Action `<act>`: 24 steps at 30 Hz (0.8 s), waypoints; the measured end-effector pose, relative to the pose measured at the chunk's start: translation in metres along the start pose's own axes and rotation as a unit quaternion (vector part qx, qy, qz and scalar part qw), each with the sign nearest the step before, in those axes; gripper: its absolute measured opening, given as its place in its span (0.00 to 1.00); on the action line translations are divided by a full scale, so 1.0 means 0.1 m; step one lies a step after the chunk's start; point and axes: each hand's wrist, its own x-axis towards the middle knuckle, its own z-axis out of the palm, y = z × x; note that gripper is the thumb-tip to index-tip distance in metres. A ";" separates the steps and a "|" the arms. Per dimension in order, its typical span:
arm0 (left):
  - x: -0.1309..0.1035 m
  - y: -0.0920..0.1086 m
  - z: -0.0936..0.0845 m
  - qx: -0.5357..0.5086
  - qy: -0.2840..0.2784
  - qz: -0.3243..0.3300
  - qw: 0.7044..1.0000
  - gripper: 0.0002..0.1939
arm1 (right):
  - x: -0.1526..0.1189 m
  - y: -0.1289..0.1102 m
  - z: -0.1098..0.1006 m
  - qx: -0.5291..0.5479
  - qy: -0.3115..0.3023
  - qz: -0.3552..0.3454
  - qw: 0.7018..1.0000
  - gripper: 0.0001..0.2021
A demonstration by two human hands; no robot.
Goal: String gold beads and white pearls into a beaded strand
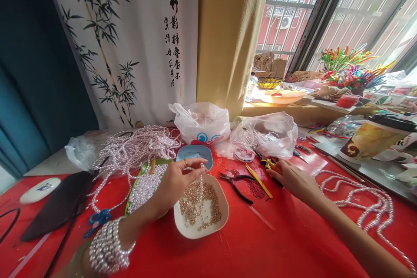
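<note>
Pinched between the thumb and fingers of my left hand [177,178] is a short strand of pearl beads [201,186]. It dangles over a white bowl [224,221] of loose gold beads [213,208]. Several pearl bracelets circle my left wrist. On the table's right side, my right hand [289,174] has its fingers closed on yellow-and-black pliers [269,164]; part of their handles is hidden. Black-handled pliers [241,184] and yellow tweezers [259,181] lie between the bowl and my right hand. Left of the bowl, a green tray [128,206] holds loose white pearl beads.
Pearl strands [140,143] are heaped at back left, and more strands [374,204] lie at right. Blue scissors [97,221] rest at left. Plastic bags [202,124] and a blue dish [194,152] stand behind the bowl. A paper cup [371,141] stands at right.
</note>
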 end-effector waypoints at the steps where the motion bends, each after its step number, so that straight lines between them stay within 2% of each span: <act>1: 0.00 0.01 0.00 -0.013 0.005 -0.005 1.000 0.18 | 0.00 0.04 0.05 -0.006 -0.006 -0.006 1.000 0.14; 4: 0.01 0.03 -0.01 -0.019 0.020 -0.006 1.000 0.18 | -0.05 0.04 0.14 -0.030 -0.010 -0.015 0.999 0.14; 9: 0.01 0.04 -0.02 -0.020 0.020 -0.007 1.000 0.18 | -0.18 -0.10 0.11 -0.086 0.023 0.001 0.996 0.14; 13: 0.02 0.03 -0.03 -0.036 0.018 -0.012 0.999 0.19 | -0.24 -0.16 0.10 -0.131 0.065 -0.068 0.987 0.13; 15: 0.02 0.02 -0.03 -0.043 0.017 -0.013 0.999 0.20 | -0.20 -0.13 0.11 -0.095 0.053 -0.094 0.990 0.13; 18: 0.03 0.01 -0.03 -0.057 0.011 -0.011 0.998 0.20 | -0.07 -0.01 0.14 -0.031 0.047 -0.072 0.996 0.15; 21: 0.03 0.02 -0.03 -0.073 0.010 -0.007 0.997 0.20 | 0.05 0.11 0.21 -0.047 0.063 -0.050 0.996 0.18; 24: 0.02 0.05 -0.02 -0.095 0.007 -0.010 0.995 0.19 | 0.09 0.15 0.31 -0.065 0.056 -0.067 0.994 0.19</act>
